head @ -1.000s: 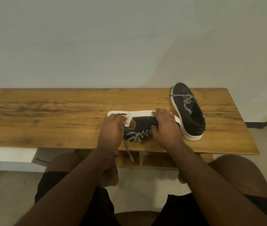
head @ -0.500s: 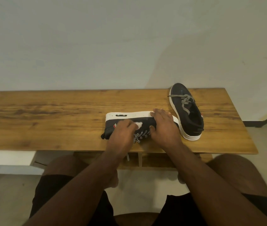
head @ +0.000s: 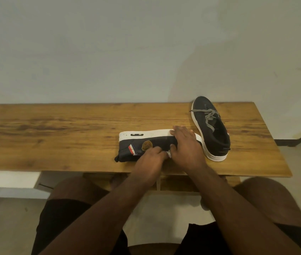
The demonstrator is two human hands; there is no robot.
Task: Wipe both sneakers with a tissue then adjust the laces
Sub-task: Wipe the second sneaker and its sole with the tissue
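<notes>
A black sneaker (head: 142, 146) with a white sole lies on its side near the front edge of the wooden table (head: 54, 137), sole facing away from me. My left hand (head: 150, 162) presses a white tissue (head: 168, 154) against its dark upper; only a small bit of tissue shows between my hands. My right hand (head: 187, 147) rests flat on the toe end and holds the shoe down. The second black sneaker (head: 212, 129) stands upright at the right, toe pointing away, with its black-and-white laces loosely tied.
A plain wall rises right behind the table. The table's right end lies just past the upright sneaker. My knees sit under the front edge, and a lace end hangs down over that edge.
My left hand has slid the tissue rightwards along the side of the lying sneaker, from the heel to the middle, uncovering the badge and stripes. My right hand has stayed on the toe.
</notes>
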